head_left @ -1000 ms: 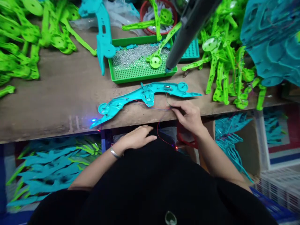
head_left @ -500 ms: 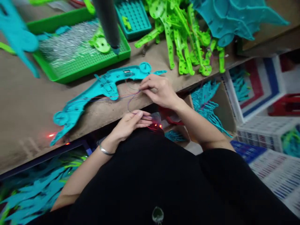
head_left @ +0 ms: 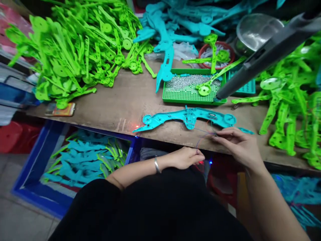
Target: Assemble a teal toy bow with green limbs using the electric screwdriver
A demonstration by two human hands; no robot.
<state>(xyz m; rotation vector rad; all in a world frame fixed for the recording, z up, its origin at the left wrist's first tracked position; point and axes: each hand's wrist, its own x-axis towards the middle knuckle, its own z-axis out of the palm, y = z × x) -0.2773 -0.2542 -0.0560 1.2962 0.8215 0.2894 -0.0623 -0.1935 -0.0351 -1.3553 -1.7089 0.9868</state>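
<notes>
A curved teal plastic shell (head_left: pixel 173 116) lies hollow side up along the front edge of the bench. Thin red and blue wires (head_left: pixel 200 131) run along it and out over the edge. My right hand (head_left: pixel 238 142) pinches the wires between thumb and forefinger, beside the shell's right end. Below the edge, close to my body, my left hand (head_left: pixel 187 157) is closed on the wires, its back turned up. Small red and blue lights glow beside its fingertips, and others glow at the shell's left tip.
Behind the shell stands a green tray (head_left: pixel 185 98) of small metal screws, with a dark grey power tool (head_left: pixel 250 63) hanging over it. Heaps of lime-green parts (head_left: pixel 82 47) flank the bench. A blue crate (head_left: pixel 32 174) holding teal and green pieces sits below the left edge.
The view has swung left, bringing the left heap and crate into sight. My left hand has turned over and its fingers have closed. A light near it now shows blue. My right hand keeps its pinch.
</notes>
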